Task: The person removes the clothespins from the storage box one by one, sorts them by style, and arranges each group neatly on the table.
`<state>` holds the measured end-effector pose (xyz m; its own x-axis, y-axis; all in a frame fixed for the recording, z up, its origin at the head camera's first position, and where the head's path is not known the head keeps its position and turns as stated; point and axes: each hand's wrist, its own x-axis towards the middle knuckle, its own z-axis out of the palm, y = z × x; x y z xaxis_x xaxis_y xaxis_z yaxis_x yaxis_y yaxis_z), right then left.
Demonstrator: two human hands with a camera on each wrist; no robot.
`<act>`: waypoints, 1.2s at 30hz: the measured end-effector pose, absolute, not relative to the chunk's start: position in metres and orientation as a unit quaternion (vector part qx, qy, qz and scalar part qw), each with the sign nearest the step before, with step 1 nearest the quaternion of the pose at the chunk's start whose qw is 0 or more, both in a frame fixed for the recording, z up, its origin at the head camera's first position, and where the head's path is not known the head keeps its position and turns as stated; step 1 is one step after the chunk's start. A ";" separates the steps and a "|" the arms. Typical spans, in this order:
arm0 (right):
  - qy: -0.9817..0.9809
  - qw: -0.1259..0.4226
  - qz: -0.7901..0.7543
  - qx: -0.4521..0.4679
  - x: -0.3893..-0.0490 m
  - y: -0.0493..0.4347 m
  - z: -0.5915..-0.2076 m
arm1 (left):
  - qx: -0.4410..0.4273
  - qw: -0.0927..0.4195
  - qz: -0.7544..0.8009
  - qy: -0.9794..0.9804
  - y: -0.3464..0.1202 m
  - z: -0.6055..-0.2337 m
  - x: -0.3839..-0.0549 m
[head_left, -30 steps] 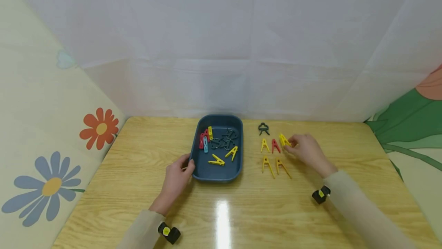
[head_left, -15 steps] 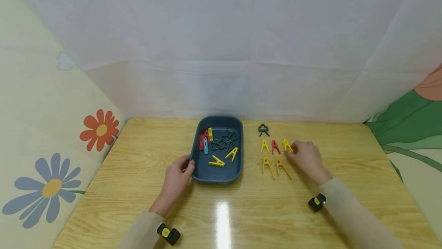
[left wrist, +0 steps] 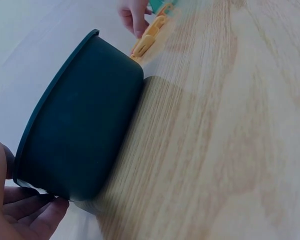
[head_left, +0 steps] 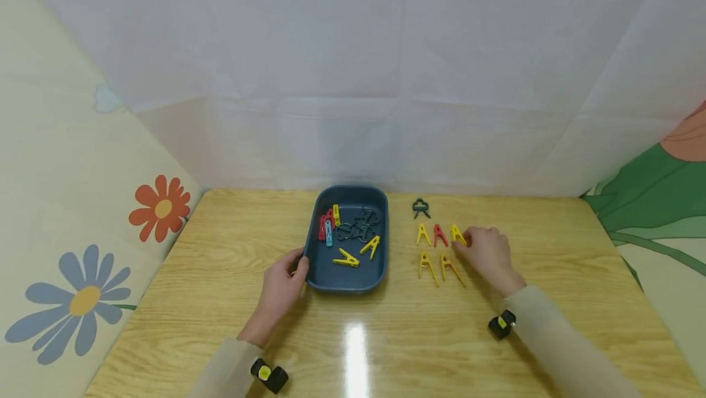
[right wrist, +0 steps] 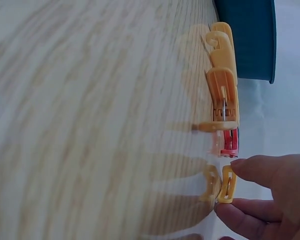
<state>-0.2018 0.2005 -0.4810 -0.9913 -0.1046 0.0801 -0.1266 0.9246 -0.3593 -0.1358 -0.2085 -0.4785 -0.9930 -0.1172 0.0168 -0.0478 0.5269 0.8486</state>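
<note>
At far left, shows a blue-petalled flower (head_left: 84, 301) on the wall (head_left: 49, 159). Grips the dark blue basin (head_left: 342, 279) by its near-left rim with the left hand (head_left: 281, 286); inside, includes assorted clothespins (head_left: 329, 233) and dark clips (head_left: 362, 230). Right of it on the desk (head_left: 425, 336), has a small yellow clothespin (head_left: 421, 229), then a red clothespin (head_left: 437, 230) in the way, with two larger clothespins (head_left: 425, 258) nearer and a lone dark clip (head_left: 421, 206) behind. Pinches the row's rightmost yellow clothespin (head_left: 455, 231) with the right hand (head_left: 488, 257).

Left arm in from the near edge, pale sleeve (head_left: 226, 367) to the wrist, slanting inward; left hand (head_left: 277, 290) gripping, thumb set against bent fingers (left wrist: 27, 206). Right arm slants inward opposite, likewise sleeved, hand a little farther forward; right hand (head_left: 488, 258) in a pinch, right thumb (right wrist: 257, 170) facing the fingers across a narrow gap.
</note>
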 end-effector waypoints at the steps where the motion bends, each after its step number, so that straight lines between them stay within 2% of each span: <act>1: -0.980 0.031 0.185 0.059 -0.202 0.200 -0.481 | 0.047 0.036 -0.485 -0.872 -0.209 -0.479 -0.136; 36: -0.983 0.002 0.182 0.039 -0.202 0.196 -0.480 | 0.041 0.042 -0.476 -0.878 -0.208 -0.480 -0.133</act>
